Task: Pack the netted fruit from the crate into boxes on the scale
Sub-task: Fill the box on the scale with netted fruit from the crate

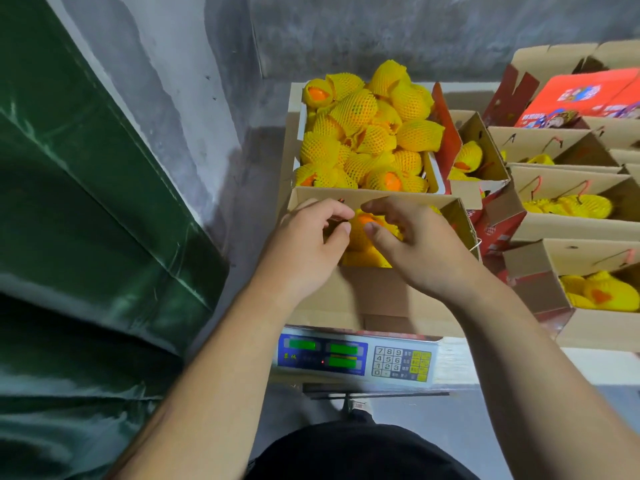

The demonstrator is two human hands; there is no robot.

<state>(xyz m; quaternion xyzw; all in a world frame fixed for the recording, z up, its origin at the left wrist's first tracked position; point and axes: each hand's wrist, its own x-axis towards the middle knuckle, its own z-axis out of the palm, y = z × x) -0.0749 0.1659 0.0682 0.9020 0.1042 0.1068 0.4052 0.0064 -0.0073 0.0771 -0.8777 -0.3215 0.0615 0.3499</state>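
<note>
Hands over open brown cardboard box (377, 299) sitting on white digital scale with green displays (356, 358). Left hand (304, 247) at box's 9 o'clock, fingers curled, thumb and forefinger pinching near top of orange fruit in yellow foam net (363, 225); exact contact unclear. Right hand (415, 247) at 3 o'clock, fingers loosely bent over same fruit. Crate heaped with netted fruit (367, 133) at 12 o'clock. Filled cardboard boxes (571, 209) at 2 o'clock.
</note>
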